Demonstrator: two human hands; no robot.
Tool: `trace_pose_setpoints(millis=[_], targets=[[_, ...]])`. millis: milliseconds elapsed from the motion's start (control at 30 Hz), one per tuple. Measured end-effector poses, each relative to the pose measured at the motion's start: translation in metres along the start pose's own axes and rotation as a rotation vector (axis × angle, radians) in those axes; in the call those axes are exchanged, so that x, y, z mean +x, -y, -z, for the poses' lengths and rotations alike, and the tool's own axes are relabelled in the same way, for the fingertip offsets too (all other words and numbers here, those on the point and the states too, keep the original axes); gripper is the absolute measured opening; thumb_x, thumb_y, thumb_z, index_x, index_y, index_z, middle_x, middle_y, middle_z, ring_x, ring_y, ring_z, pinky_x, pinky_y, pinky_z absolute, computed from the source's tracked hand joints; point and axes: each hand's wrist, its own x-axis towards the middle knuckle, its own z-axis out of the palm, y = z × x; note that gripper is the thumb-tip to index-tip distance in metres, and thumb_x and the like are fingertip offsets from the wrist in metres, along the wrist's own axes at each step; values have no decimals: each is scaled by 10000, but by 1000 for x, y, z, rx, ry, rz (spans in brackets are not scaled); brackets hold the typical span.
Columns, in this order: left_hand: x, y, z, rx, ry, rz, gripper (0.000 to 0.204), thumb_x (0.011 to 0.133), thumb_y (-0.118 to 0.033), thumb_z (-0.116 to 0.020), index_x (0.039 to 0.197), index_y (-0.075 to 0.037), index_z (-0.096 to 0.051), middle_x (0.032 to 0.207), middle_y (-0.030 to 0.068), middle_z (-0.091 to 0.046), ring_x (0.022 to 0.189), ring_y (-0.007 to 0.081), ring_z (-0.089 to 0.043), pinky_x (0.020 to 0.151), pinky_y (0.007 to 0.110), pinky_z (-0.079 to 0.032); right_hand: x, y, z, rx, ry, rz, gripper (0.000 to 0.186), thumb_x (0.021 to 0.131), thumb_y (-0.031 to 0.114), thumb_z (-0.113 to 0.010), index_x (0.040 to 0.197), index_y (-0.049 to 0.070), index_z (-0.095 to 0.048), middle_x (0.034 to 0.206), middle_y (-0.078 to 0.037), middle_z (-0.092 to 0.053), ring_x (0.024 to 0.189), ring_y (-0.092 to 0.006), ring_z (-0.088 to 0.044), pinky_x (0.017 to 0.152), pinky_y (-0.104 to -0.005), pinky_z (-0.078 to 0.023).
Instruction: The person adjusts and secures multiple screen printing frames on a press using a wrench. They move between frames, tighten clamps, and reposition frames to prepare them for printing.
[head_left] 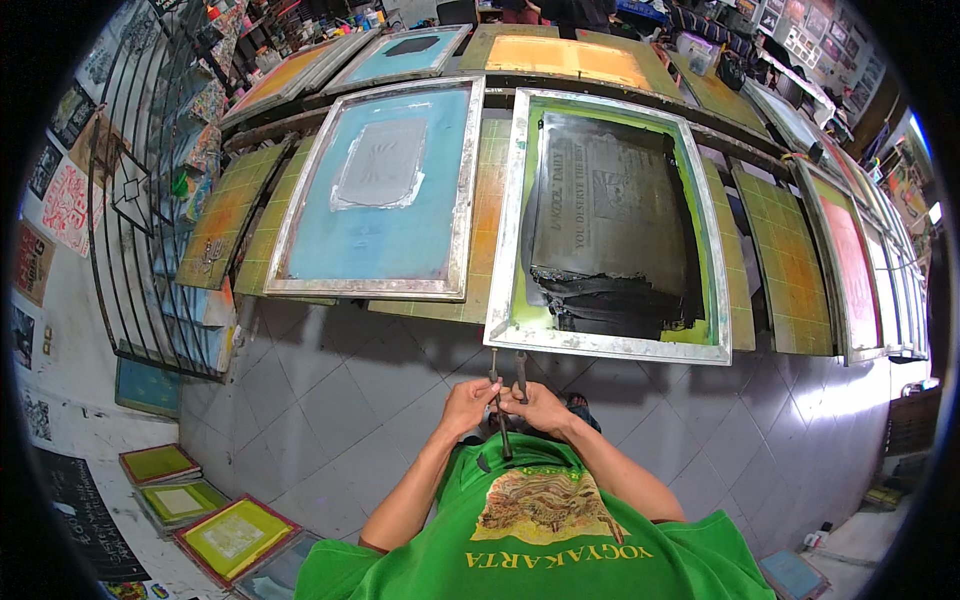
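Observation:
My left hand [467, 407] is closed on a thin dark rod [493, 371] with a brass-coloured tip pointing away from me. Close beside it, my right hand [541, 408] grips a dark metal tool [521, 370] that looks like a wrench, its head pointing away from me. A dark shaft [506, 445] sticks out below my fingers; I cannot tell which tool it belongs to. Both hands are in front of my green shirt, fingertips nearly touching. Just beyond them stands a screen-printing frame [610, 344] with black ink spread over its mesh.
Left of it lies another frame [370, 286] with blue mesh and a grey patch. Yellow-green printing boards [785, 255] sit around both frames, and a pink-meshed frame [848, 250] stands at the right. Smaller screens [240, 538] lean at lower left over the tiled floor [330, 370].

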Motion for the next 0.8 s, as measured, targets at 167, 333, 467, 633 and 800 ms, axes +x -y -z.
trace_pose_setpoints(millis=[167,333,467,633,800], targets=[[-7,-17,-4,-214,10,72,280,1030,-253,-723,1115,14,-724,894,38,-739,792,72,-659,648,233,-537,3,12,-2,54,-48,-60,426,952,2,-749,805,116,-365,961,-189,-774,975,-225,-755,820,-333,-619],[-8,-35,-15,-55,-203,111,352,912,-226,-861,1061,62,-724,897,69,-767,750,81,-683,618,245,-554,4,10,-4,39,-170,-82,511,888,-18,-801,774,138,-328,882,-210,-756,906,-263,-789,758,-324,-615],[-2,-29,-7,38,-247,100,336,832,-285,-926,868,1,-752,771,37,-754,651,72,-643,574,248,-489,4,4,-10,36,-156,-22,515,897,32,-814,751,140,-332,819,-115,-725,926,-231,-786,689,-299,-592],[-23,-85,-15,439,-258,42,379,889,-348,-857,738,-16,-751,662,76,-739,612,140,-720,543,307,-515,-5,11,-7,154,-53,-94,423,976,23,-726,804,129,-353,959,-134,-716,1000,-260,-778,756,-295,-585],[-14,-69,-11,926,-278,-74,439,923,-451,-761,753,-47,-767,614,97,-712,604,303,-729,600,436,-553,-1,20,-4,110,30,-241,317,992,75,-731,808,116,-476,924,-78,-710,908,-136,-724,703,-267,-528]])
